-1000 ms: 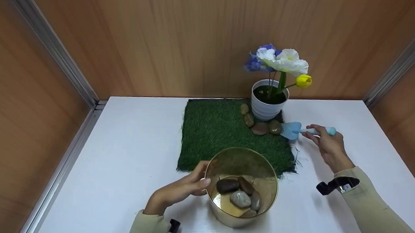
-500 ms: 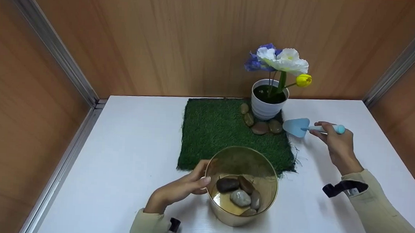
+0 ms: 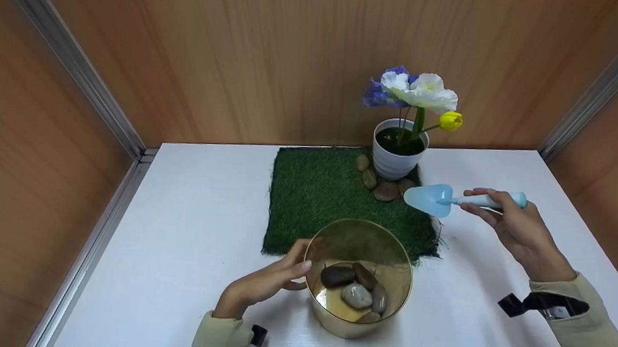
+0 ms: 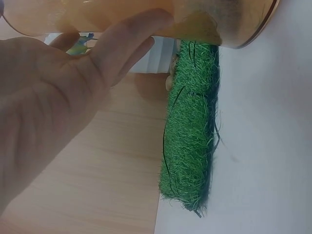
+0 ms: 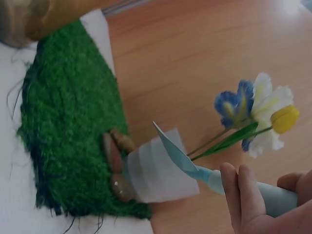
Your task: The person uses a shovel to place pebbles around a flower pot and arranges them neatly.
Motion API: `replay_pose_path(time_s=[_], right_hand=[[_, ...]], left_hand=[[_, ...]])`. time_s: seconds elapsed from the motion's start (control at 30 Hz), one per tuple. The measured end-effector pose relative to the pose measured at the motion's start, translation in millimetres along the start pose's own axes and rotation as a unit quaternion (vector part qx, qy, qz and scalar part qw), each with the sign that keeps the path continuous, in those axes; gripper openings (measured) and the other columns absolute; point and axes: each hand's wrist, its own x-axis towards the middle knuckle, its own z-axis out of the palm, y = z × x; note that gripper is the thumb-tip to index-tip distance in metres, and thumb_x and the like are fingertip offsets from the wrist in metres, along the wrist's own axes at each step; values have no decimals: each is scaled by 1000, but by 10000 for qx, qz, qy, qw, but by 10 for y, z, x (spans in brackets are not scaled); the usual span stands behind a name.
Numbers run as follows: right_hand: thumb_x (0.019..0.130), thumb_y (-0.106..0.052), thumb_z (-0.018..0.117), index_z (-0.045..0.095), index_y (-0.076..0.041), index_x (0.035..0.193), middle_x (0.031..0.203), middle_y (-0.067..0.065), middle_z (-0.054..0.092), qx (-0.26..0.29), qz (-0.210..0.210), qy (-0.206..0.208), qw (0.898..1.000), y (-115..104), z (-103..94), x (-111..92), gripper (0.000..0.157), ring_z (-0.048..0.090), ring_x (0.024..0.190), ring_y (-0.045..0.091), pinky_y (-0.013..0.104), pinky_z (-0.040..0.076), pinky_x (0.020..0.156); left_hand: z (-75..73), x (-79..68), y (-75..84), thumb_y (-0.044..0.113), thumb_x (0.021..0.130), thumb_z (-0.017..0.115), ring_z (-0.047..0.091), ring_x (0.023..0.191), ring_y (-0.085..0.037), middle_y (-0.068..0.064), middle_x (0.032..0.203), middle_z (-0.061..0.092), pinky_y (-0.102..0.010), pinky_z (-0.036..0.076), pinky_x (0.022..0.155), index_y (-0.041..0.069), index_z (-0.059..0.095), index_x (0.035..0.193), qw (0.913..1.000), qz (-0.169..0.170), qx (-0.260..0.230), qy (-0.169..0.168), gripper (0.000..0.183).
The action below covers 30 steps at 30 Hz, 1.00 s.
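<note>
My right hand (image 3: 525, 237) grips the white handle of a small light-blue hand trowel (image 3: 430, 199). The trowel's blade points left and overlaps the grass mat's right edge and one stone in the head view. In the right wrist view the trowel (image 5: 175, 155) appears raised, its blade in front of the white flowerpot (image 5: 158, 178). At the near side my left hand (image 3: 264, 290) holds the left side of an amber see-through bucket (image 3: 332, 322), thumb by the rim. Several stones (image 3: 356, 295), dark, brown and grey, lie at the bucket's bottom.
An artificial grass mat (image 3: 313, 195) lies at the table's back. On its back right corner stands the ribbed flowerpot (image 3: 395, 165) with blue, white and yellow flowers (image 3: 421, 92). Brown stones (image 3: 387, 191) curve round the pot's front and left. A wood-grain panel (image 3: 273, 58) rises behind the white table (image 3: 194, 209).
The right hand moved right with the trowel away from the stones, then nearer and up, the blade swinging back left over the mat's edge. The left hand and bucket stayed put.
</note>
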Motion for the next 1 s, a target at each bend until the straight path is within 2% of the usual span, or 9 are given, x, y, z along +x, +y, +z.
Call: replay_pose_path(time_s=[0.17,0.33,0.5,0.73,0.83,0.93,1.0], right_hand=[[98,-22,47,47,13,127,122,20,55,-140,24,-330,9994,-118,144,-140,45,57,107,36,34,41,92],[99,-18,46,49,12,126,121,19,57,32,-34,-783,9969,-230,275,-257,40,59,105,34,34,40,92],[101,-12,40,49,16,123,123,20,56,242,-158,-1405,9897,-315,401,-344,37,59,105,32,35,37,94],[101,-7,35,48,18,121,122,22,55,147,-244,-2001,9794,-360,622,-423,34,59,103,33,38,37,93],[101,-8,38,48,19,120,122,24,54,-136,-170,-2095,9776,-347,745,-451,34,58,105,34,40,38,92],[100,-14,44,49,15,122,123,23,54,-769,-37,-2041,9759,-321,884,-478,37,59,104,35,40,41,91],[99,-17,47,52,11,121,122,23,55,-1243,30,-2048,9709,-297,972,-487,37,59,103,36,39,43,90]], left_hand=[[-2,-3,-8,35,102,30,24,135,-32,-3,149,13,-45,42,94,25,19,142,10000,-9,-19,29,43],[4,-8,1,35,102,31,24,135,-31,-1,150,13,-45,42,93,27,19,143,10000,-23,21,40,43],[2,6,-12,35,102,31,23,135,-31,-2,150,13,-47,42,93,25,19,143,10000,10,15,19,44],[-9,4,-1,34,101,32,21,136,-28,1,150,12,-46,42,93,26,20,142,10000,-21,-75,10,43],[-15,4,-1,35,101,32,21,136,-28,0,150,11,-46,42,94,25,20,142,10000,-32,-84,1,44],[-18,7,1,36,101,33,22,136,-27,-1,150,10,-44,43,93,26,20,142,9999,-55,-85,1,44],[-21,8,6,36,101,34,23,136,-27,-1,150,10,-43,43,93,26,20,142,9999,-82,-96,-1,44]])
